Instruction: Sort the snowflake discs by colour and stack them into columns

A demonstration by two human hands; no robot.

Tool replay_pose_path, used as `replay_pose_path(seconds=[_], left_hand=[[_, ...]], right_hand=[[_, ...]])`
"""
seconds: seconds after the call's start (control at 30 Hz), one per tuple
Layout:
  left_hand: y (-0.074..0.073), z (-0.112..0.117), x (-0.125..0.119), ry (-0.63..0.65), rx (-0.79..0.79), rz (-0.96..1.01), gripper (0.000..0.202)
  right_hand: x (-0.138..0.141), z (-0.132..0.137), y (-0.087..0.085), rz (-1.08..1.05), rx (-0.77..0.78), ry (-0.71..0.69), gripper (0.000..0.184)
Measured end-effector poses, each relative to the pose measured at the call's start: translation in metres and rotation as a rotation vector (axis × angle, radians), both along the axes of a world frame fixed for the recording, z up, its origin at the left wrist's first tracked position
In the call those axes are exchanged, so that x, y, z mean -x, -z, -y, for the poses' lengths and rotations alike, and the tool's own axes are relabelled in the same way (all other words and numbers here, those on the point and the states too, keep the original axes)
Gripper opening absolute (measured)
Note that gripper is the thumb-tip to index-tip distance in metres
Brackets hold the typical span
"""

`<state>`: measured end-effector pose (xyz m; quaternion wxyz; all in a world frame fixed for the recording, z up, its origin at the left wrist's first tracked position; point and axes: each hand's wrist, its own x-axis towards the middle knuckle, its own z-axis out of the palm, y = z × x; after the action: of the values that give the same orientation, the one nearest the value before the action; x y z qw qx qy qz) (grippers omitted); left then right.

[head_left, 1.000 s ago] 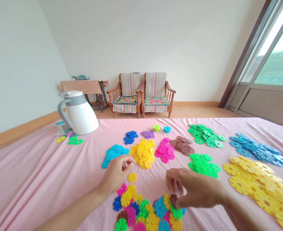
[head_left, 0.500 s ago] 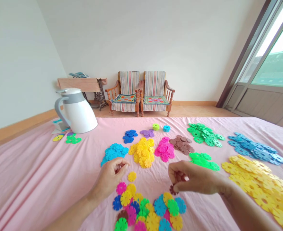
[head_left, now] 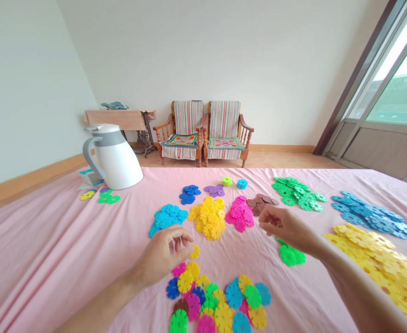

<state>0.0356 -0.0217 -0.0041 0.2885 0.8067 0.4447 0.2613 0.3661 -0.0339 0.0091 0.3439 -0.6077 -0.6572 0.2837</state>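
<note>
Hovering by brown snowflake discs (head_left: 259,202), my right hand (head_left: 282,225) should lower gently; curled fingers (head_left: 266,224) hide whether it or my left hand (head_left: 162,252) grasps anything.

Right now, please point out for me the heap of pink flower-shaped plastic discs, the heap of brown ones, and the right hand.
Pink flower-shaped disc heap (head_left: 239,214), head view: its middle.
Brown flower-shaped disc heap (head_left: 259,202), head view: its middle.
Right hand (head_left: 288,226), head view: back of the hand.
</note>
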Motion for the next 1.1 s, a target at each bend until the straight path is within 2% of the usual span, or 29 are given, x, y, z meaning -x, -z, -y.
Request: replay_pose_path(seconds=[0.03,0.07,0.13,0.23,0.33,0.5,0.67,0.87,0.93,1.0,1.1], left_hand=[[-0.008,0.003,0.001,0.099,0.003,-0.063,0.022],[-0.017,0.007,0.002,0.216,0.018,-0.123,0.034],[-0.032,0.015,0.002,0.346,0.013,-0.188,0.047],[-0.043,0.026,-0.004,0.476,0.022,-0.284,0.052],[-0.042,0.032,-0.012,0.504,-0.004,-0.361,0.045],[-0.036,0.034,-0.018,0.47,-0.031,-0.351,0.027],[-0.021,0.025,-0.016,0.354,-0.083,-0.233,0.003],[-0.007,0.014,-0.011,0.218,-0.165,-0.133,0.014],[-0.006,0.013,-0.011,0.175,-0.184,-0.111,0.014],[-0.007,0.014,-0.011,0.123,-0.192,-0.095,0.013],[-0.007,0.013,-0.01,0.03,-0.201,-0.078,0.014]], right_hand=[[0.007,0.009,-0.008,0.072,0.076,-0.179,0.01],[0.014,0.019,-0.015,0.126,0.144,-0.326,0.019],[0.031,0.037,-0.025,0.238,0.218,-0.501,0.032],[0.055,0.054,-0.028,0.419,0.225,-0.603,0.049],[0.07,0.061,-0.022,0.519,0.198,-0.621,0.052],[0.083,0.057,-0.017,0.455,0.115,-0.582,0.035],[0.087,0.046,-0.013,0.42,0.062,-0.447,0.01],[0.076,0.04,-0.006,0.495,-0.03,-0.303,0.02],[0.073,0.043,-0.009,0.475,-0.037,-0.347,0.015],[0.073,0.047,-0.014,0.407,-0.001,-0.476,0.012],[0.077,0.053,-0.019,0.334,0.055,-0.628,0.019]])
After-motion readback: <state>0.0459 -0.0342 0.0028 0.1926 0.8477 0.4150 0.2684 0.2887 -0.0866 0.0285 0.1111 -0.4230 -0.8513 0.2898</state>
